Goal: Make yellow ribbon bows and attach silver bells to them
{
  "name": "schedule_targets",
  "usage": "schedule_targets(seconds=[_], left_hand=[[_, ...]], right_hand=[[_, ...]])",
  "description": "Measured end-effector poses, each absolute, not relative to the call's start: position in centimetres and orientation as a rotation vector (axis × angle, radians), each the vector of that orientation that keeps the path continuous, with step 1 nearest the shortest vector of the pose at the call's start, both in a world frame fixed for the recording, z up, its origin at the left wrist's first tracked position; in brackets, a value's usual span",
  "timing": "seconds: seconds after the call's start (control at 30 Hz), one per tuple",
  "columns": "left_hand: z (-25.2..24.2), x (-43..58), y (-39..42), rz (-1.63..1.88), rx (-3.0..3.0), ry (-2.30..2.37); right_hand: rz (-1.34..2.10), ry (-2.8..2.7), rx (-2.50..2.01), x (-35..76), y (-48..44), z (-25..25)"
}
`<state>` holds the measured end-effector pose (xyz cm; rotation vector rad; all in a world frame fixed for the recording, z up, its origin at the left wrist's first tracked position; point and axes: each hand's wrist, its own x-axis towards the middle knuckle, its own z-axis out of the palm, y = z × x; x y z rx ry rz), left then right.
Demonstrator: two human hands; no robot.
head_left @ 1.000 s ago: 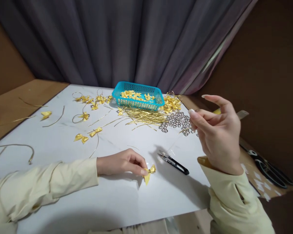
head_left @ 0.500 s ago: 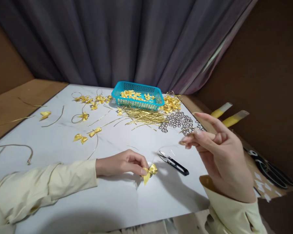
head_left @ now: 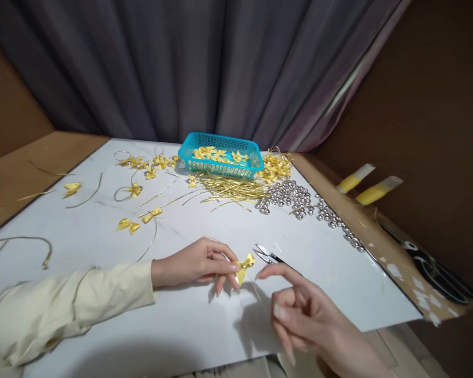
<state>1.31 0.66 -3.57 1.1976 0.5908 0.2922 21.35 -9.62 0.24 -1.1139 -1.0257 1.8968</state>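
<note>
My left hand [head_left: 205, 265] pinches a yellow satin bow [head_left: 244, 268] between thumb and fingertips, just above the white board. A thin thread [head_left: 256, 289] runs from below the bow toward my right hand [head_left: 303, 315]. There the thumb is bent in against the curled fingers, with the index finger reaching out toward the bow; the thread's end at the fingers is faint. Right behind the bow lies a pair of black-handled thread snips [head_left: 270, 255], partly hidden by my right hand.
A blue basket [head_left: 220, 169] holding yellow bows stands at the back. In front lie gold cords [head_left: 234, 190] and silver beads [head_left: 289, 194]. More bows [head_left: 128, 226] are scattered left. On the right are two yellow-filled tubes [head_left: 378, 190] and large black scissors [head_left: 437, 275].
My right hand has come down and toward the bow from above the beads, uncovering more of them. My left hand has raised and turned the bow slightly.
</note>
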Motion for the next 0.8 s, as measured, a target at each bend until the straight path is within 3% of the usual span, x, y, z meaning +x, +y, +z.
schedule_targets(seconds=[0.23, 0.53, 0.8], left_hand=[[-3.1, 1.4, 0.5, 0.290, 1.209, 0.634], [-3.3, 1.3, 0.7, 0.354, 1.096, 0.706], [-2.9, 1.6, 0.6, 0.385, 1.067, 0.754]], right_hand=[[1.879, -0.892, -1.190, 21.6, -9.4, -2.6], [1.907, -0.190, -0.886, 21.6, -9.8, -3.3], [1.948, -0.246, -0.680, 22.4, -9.9, -3.5]])
